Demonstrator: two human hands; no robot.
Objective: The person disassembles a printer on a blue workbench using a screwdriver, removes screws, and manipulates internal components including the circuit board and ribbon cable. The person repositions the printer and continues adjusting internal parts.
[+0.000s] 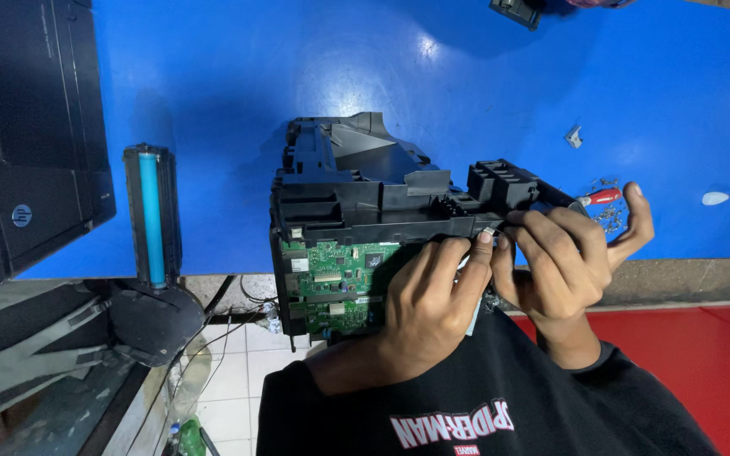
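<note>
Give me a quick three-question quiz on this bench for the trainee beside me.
1. True or false: both hands work at the near edge of the black printer chassis.
2. What colour is the circuit board on the chassis side: A red, B green, C white?
3. What lies on the blue table left of the chassis?

Key
1. True: left hand and right hand pinch there together.
2. B.
3. A toner cartridge with a cyan roller.
</note>
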